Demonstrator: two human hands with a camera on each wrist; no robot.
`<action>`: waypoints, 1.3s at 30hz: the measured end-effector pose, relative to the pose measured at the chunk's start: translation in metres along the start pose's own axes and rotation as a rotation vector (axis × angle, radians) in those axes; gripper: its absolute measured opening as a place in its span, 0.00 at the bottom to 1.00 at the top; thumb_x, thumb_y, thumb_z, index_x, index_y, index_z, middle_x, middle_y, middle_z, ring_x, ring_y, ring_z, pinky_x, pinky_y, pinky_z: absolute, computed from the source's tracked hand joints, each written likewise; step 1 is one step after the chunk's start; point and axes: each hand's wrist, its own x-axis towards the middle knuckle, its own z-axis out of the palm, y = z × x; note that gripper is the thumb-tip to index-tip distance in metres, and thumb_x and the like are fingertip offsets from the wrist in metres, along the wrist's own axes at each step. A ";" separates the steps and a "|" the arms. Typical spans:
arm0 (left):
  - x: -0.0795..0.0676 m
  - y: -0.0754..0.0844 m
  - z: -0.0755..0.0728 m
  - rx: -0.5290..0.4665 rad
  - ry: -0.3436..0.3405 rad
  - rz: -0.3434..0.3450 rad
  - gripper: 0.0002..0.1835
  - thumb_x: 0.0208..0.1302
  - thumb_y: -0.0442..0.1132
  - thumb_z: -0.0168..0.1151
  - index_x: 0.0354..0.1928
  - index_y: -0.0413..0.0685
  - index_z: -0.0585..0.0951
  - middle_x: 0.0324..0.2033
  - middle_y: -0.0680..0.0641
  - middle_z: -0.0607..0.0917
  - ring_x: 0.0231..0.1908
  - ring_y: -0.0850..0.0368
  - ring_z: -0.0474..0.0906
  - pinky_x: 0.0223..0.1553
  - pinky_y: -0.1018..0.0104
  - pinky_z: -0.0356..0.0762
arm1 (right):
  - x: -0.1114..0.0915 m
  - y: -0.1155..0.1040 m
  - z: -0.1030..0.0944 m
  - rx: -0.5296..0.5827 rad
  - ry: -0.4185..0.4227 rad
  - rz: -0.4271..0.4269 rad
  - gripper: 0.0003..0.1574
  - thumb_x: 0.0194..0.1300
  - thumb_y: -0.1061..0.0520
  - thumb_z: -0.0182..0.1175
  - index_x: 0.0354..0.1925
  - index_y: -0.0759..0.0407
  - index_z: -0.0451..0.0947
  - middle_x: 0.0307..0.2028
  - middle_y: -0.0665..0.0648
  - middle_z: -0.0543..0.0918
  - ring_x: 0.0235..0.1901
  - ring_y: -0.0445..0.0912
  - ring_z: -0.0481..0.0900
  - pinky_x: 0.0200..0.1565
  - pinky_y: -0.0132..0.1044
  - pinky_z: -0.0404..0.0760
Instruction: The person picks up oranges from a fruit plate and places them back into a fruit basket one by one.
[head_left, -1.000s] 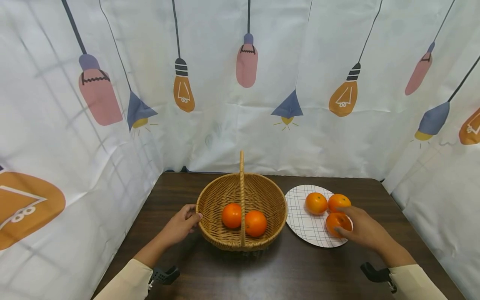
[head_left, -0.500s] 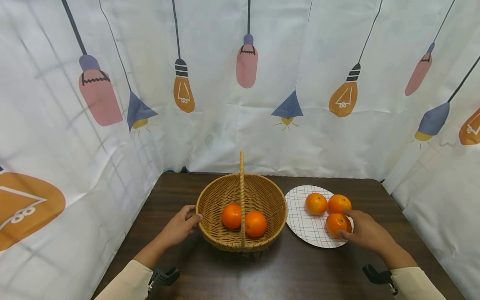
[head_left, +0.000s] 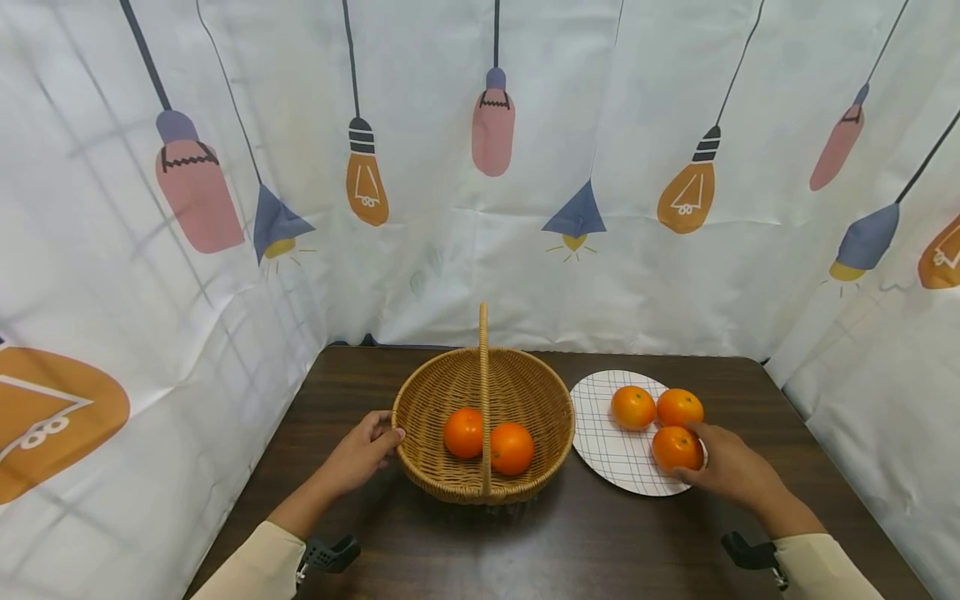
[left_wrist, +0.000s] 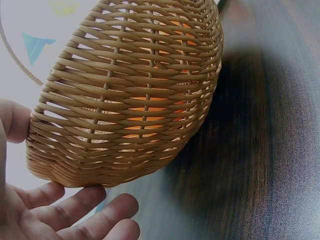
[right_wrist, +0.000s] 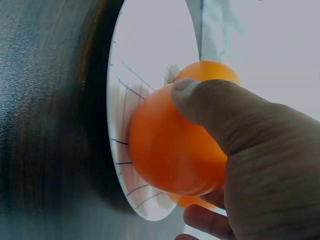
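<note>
My left hand (head_left: pixel 363 450) pinches the left rim of a wicker basket (head_left: pixel 426 392), thumb over the edge and fingertips on the outer weave. Two oranges (head_left: pixel 462 432) lie inside the basket, one partly behind its tall handle (head_left: pixel 484 333). On the right, my right hand (head_left: pixel 738 471) grips the nearest of three oranges on a white grid-lined plate (head_left: pixel 611 458). The right wrist view has the thumb on top of this orange (right_wrist: pixel 170 145) and fingers curling behind it, partly hidden. It sits low over the plate. Another two oranges (head_left: pixel 632 407) rest just behind it.
All of this stands on a dark wooden table (head_left: pixel 555 542). A white curtain (head_left: pixel 442 275) printed with lamps and bulbs hangs along the back and both sides. The plate lies close to the basket's right side.
My right thumb and fingers have closed in around the nearest orange on the plate. The left hand and the basket have stayed in place.
</note>
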 end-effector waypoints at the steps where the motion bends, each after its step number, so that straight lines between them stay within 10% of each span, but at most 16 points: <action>1: 0.000 0.000 0.000 0.001 0.001 0.000 0.30 0.78 0.46 0.55 0.71 0.33 0.63 0.59 0.34 0.80 0.51 0.46 0.82 0.51 0.42 0.81 | 0.000 0.000 0.001 -0.001 -0.003 0.010 0.61 0.50 0.34 0.78 0.66 0.72 0.69 0.55 0.74 0.79 0.51 0.65 0.78 0.48 0.68 0.77; 39: -0.001 0.002 0.000 0.018 0.012 -0.014 0.30 0.78 0.46 0.55 0.71 0.33 0.64 0.58 0.35 0.81 0.50 0.47 0.82 0.48 0.45 0.82 | 0.008 -0.036 -0.020 0.025 0.065 -0.080 0.52 0.52 0.40 0.79 0.65 0.64 0.72 0.56 0.66 0.80 0.46 0.55 0.81 0.43 0.58 0.83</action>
